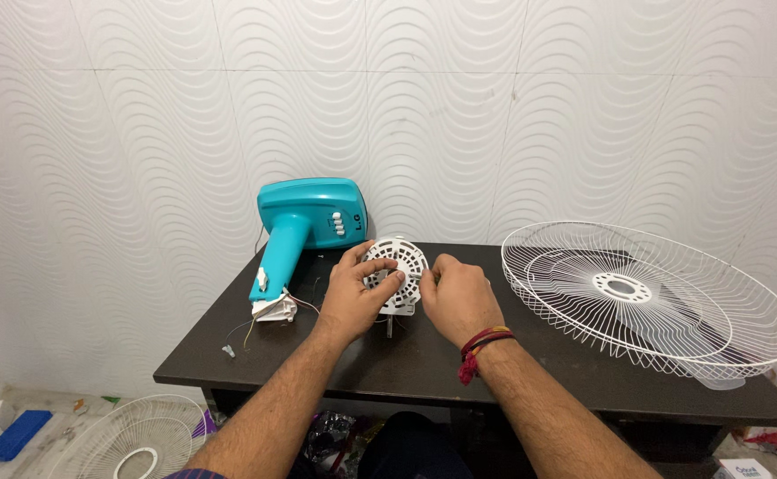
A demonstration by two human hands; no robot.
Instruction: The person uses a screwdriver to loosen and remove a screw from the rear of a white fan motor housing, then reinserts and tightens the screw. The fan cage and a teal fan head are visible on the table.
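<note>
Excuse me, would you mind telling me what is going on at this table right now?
A person is working on a taken-apart fan on a dark table. The left hand steadies a round white slotted motor part standing on edge, while the right hand touches its right side. A teal fan base with loose wires lies behind on the left. A white wire guard rests on the right, and another lies on the floor.
</note>
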